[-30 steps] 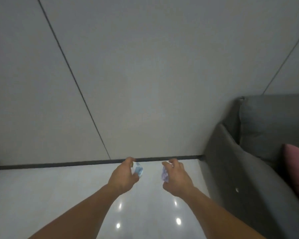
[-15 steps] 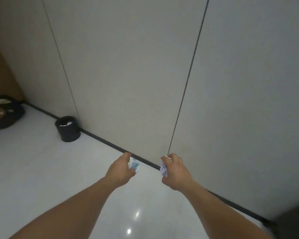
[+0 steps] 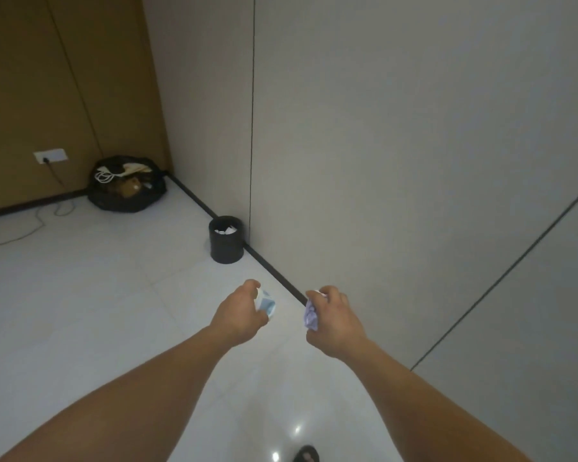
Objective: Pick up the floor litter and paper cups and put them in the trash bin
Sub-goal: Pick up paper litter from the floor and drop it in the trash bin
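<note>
By the wall (image 3: 397,155), well ahead of us, stands the trash bin (image 3: 226,243). Our left hand (image 3: 239,316) curls tight round a blue scrap (image 3: 267,305); our right hand (image 3: 336,321) curls round a purple scrap (image 3: 310,317). If we toss from here, we think they could miss.

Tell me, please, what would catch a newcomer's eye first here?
Two outstretched hands at centre: the left hand grips crumpled blue-white litter, the right hand a crumpled lilac paper. Ahead, a small black trash bin stands beside the wall, white paper inside.
</note>
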Tool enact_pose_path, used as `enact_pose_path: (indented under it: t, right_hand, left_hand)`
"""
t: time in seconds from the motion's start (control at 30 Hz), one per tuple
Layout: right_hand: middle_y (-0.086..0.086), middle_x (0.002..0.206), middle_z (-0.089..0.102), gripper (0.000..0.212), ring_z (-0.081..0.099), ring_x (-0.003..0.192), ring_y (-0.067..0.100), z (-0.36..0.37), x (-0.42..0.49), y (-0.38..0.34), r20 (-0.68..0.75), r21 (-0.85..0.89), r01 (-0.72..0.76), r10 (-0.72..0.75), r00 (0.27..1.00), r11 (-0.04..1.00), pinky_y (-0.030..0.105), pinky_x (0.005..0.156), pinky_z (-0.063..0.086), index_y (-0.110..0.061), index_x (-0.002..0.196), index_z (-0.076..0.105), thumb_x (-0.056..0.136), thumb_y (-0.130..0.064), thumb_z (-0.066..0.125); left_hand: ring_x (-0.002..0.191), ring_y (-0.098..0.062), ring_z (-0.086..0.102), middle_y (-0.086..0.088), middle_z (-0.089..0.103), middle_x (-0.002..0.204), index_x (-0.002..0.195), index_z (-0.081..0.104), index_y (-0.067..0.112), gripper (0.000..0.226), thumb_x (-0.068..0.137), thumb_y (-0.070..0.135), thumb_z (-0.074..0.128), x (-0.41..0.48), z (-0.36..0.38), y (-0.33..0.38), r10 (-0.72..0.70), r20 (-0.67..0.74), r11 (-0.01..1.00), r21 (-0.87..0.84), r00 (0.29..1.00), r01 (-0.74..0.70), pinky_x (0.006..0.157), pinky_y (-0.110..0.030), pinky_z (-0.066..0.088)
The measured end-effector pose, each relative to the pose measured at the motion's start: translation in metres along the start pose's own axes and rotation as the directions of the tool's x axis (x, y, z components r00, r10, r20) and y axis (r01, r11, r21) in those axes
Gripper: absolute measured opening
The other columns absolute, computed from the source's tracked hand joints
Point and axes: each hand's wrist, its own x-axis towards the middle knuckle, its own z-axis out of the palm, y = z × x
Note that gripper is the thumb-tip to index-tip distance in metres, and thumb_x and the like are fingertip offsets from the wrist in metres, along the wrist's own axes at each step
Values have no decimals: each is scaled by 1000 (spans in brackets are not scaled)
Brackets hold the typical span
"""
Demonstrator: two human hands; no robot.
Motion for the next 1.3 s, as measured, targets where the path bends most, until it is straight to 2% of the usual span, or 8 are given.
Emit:
enact_pose_path:
  t: [0.27, 0.37, 0.47, 0.67, 0.77, 0.93, 1.03, 1.3]
  right_hand:
    - [1, 138, 33, 64, 33, 126, 23, 7, 165, -20, 12, 56, 133, -133, 991, 990, 26, 92, 41, -28, 139, 40, 79, -20, 59]
    - [1, 137, 33, 63, 34, 125, 23, 3, 224, -27, 16, 71, 189, -190, 982, 979, 27, 92, 43, -27, 138, 40, 79, -18, 59]
    - [2, 136, 34, 61, 35, 124, 23, 0, 278, -33, 5, 65, 215, -216, 976, 974, 26, 90, 43, -27, 137, 41, 79, -18, 58]
    - [2, 138, 33, 64, 34, 126, 23, 18, 368, -52, 57, 56, 240, -243, 968, 969, 26, 92, 41, -25, 140, 38, 80, -19, 59]
    - [1, 139, 33, 65, 33, 127, 22, 27, 418, -69, 91, 40, 233, -235, 968, 972, 27, 94, 41, -26, 140, 38, 80, -20, 61]
    - [-1, 133, 36, 53, 36, 122, 22, 41, 513, -109, 88, 35, 193, -196, 977, 981, 26, 89, 43, -27, 128, 44, 78, -20, 61]
    - [2, 135, 35, 59, 37, 123, 24, 45, 564, -131, 90, 29, 170, -172, 981, 985, 28, 92, 42, -26, 135, 42, 79, -21, 60]
    - [4, 138, 35, 66, 38, 123, 26, 63, 676, -151, 110, 67, 114, -121, 987, 991, 26, 95, 39, -24, 142, 39, 80, -25, 60]
  left_hand:
    - [85, -17, 51, 1, 56, 111, 130, 40, 25, 54, 84, 36, 65, 119, -55, -23, -116, -126, 992, 34, 985, 122, 72, -27, 45]
    - [87, -19, 53, -2, 56, 114, 132, 39, 24, 56, 84, 34, 67, 166, -76, -22, -147, -176, 987, 41, 973, 156, 76, -30, 50]
    - [85, -19, 54, 2, 54, 107, 129, 41, 25, 55, 82, 32, 69, 207, -91, -25, -166, -206, 984, 23, 964, 174, 75, -32, 52]
    - [88, -18, 54, 0, 55, 113, 131, 41, 24, 57, 81, 28, 69, 285, -112, -59, -234, -202, 971, 3, 951, 239, 70, -28, 47]
    - [90, -19, 54, -2, 57, 116, 131, 41, 24, 58, 80, 26, 70, 330, -122, -82, -229, -170, 973, -9, 958, 231, 75, -30, 49]
    - [88, -18, 53, 0, 57, 111, 130, 41, 24, 58, 81, 26, 71, 427, -165, -128, -199, -143, 980, -16, 970, 199, 77, -29, 47]
    - [87, -16, 52, 2, 53, 105, 131, 40, 25, 58, 82, 26, 71, 480, -194, -146, -175, -106, 984, 5, 979, 177, 72, -26, 43]
    - [97, -21, 55, -5, 57, 119, 134, 37, 23, 61, 83, 25, 70, 613, -233, -180, -141, -16, 986, 93, 990, 141, 77, -27, 46]
